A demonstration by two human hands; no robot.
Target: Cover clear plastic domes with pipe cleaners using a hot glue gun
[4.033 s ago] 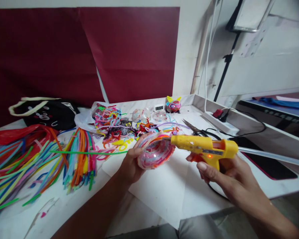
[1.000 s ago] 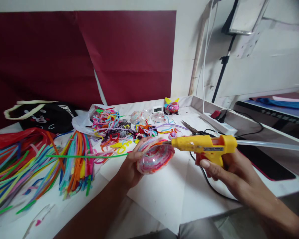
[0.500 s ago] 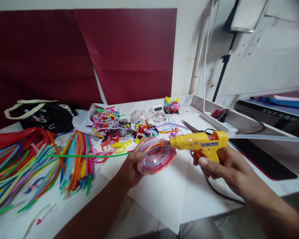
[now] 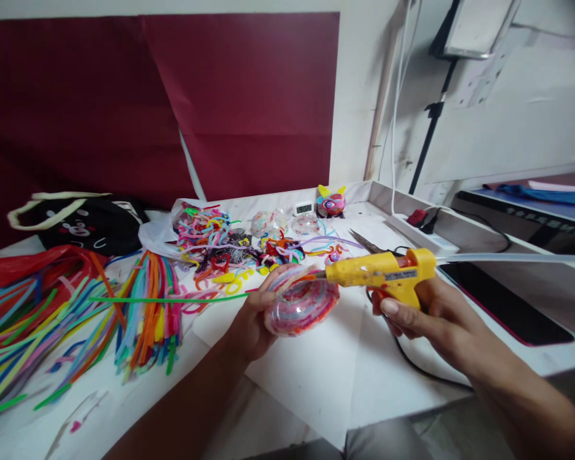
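My left hand (image 4: 259, 319) is closed on the edge of a clear plastic half-ball (image 4: 301, 314), lined with rings of pink, red and pale blue pipe cleaner. A green pipe cleaner (image 4: 172, 299) sticks out leftward from beside my left thumb. My right hand (image 4: 412, 313) grips a yellow hot glue gun (image 4: 378, 275) by its handle. The gun's nozzle reaches the upper part of the half-ball, near an orange strand; whether it touches I cannot tell. A clear glue stick (image 4: 508, 258) runs out of the gun's back.
Bundled pipe cleaners (image 4: 148, 319) lie left, with a pile of bent pieces (image 4: 204, 230) behind. Scissors (image 4: 364, 241) lie behind the gun. A decorated ball (image 4: 331, 203), small digital clock (image 4: 305, 209) and power strip (image 4: 431, 236) stand at the back. A dark phone (image 4: 505, 306) lies right.
The glue gun and my right hand have shifted very slightly left and up. My left hand and the half-ball look the same.
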